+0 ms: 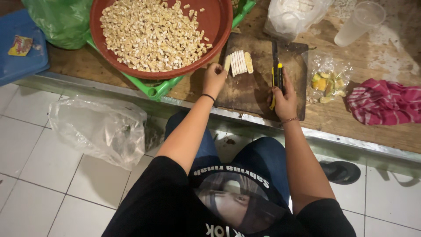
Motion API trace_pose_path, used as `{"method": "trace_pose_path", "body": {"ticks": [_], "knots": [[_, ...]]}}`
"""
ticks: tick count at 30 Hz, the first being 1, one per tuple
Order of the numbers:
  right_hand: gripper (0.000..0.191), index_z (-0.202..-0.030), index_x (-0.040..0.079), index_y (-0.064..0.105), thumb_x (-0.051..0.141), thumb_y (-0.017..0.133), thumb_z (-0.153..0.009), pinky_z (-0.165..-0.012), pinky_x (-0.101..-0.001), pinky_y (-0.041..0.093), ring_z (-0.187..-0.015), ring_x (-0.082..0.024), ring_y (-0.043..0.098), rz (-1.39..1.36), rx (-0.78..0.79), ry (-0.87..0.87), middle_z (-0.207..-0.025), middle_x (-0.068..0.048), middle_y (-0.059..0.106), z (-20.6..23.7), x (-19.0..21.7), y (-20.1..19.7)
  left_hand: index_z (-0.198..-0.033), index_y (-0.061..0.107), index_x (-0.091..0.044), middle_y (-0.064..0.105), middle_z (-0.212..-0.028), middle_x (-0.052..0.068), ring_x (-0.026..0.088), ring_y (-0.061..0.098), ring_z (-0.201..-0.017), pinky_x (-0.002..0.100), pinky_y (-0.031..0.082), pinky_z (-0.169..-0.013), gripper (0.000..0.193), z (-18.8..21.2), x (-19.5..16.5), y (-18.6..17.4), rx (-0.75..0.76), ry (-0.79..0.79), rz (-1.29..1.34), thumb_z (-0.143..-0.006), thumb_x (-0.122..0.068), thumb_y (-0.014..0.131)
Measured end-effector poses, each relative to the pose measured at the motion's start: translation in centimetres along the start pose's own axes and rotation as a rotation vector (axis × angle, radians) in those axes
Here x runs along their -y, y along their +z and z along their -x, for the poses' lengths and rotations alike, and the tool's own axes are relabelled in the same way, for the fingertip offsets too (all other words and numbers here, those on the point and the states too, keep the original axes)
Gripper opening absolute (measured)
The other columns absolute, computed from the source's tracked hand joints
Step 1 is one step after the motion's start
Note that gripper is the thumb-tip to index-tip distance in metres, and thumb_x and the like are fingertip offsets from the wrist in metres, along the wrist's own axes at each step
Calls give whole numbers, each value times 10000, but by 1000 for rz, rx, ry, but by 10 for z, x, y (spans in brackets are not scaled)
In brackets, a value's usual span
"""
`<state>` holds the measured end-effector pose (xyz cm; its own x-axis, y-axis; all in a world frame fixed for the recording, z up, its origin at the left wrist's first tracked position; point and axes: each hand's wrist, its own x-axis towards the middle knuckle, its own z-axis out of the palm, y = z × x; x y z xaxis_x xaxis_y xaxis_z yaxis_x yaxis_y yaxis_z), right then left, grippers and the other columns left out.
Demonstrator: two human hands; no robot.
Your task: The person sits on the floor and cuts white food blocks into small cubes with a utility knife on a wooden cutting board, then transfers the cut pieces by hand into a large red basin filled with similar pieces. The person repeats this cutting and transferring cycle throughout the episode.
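My left hand (214,79) pinches a pale slice (227,62) at the left end of a row of cut pale slices (239,62) on a dark wooden cutting board (254,90). My right hand (285,98) grips a knife (276,66) with a yellow and black handle, its blade pointing away from me and lying on the board just right of the slices. A big red round tray (219,26) heaped with small pale cubes (151,33) sits to the upper left, on a green plastic basket (160,90).
A wooden table (359,123) with a metal front edge carries a clear bag of yellow-green scraps (326,83), a red striped cloth (383,101), a plastic cup (359,22), a white bag (294,15) and a green bag (61,19). A crumpled clear bag (98,129) lies on the tiled floor.
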<state>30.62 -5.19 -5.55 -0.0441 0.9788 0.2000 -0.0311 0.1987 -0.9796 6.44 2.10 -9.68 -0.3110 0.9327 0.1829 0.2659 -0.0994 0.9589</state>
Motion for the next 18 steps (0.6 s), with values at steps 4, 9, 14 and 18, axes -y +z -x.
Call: {"method": "trace_pose_path", "body": {"ticks": [4,9,14,18], "knots": [[693,-1678,140,305,-37,503,-1038,-618,-256,510,-693,-102,600,18,15,-23,-971,-53,647,0,0,-1,-911,658,-43,699,-792,95,202,687,-751,326,540,-707,116,15,-1,-10,53,66,-6,-861,-137,703],[709,-1686,153,328,-59,515,-1036,-633,-267,515,-720,-100,596,14,3,-47,-1015,-41,638,-4,-5,-4,-1013,706,-78,710,-845,174,341,706,-823,394,544,-724,200,47,-3,-30,211,149,-307,-832,-157,736],[653,-1659,147,330,-97,530,-1087,-770,-292,523,-902,-137,611,100,31,-227,-1305,-91,593,-5,-6,-4,-1170,675,-107,724,-1087,130,350,666,-1053,443,522,-918,362,67,1,-42,264,471,-373,-811,-138,706],[699,-1689,167,328,-38,531,-1053,-615,-276,510,-694,-117,604,-12,-9,-22,-974,-47,644,-6,0,-3,-1195,699,-102,688,-1128,128,347,591,-1090,547,394,-925,496,72,1,-31,250,507,-571,-738,-272,786]]}}
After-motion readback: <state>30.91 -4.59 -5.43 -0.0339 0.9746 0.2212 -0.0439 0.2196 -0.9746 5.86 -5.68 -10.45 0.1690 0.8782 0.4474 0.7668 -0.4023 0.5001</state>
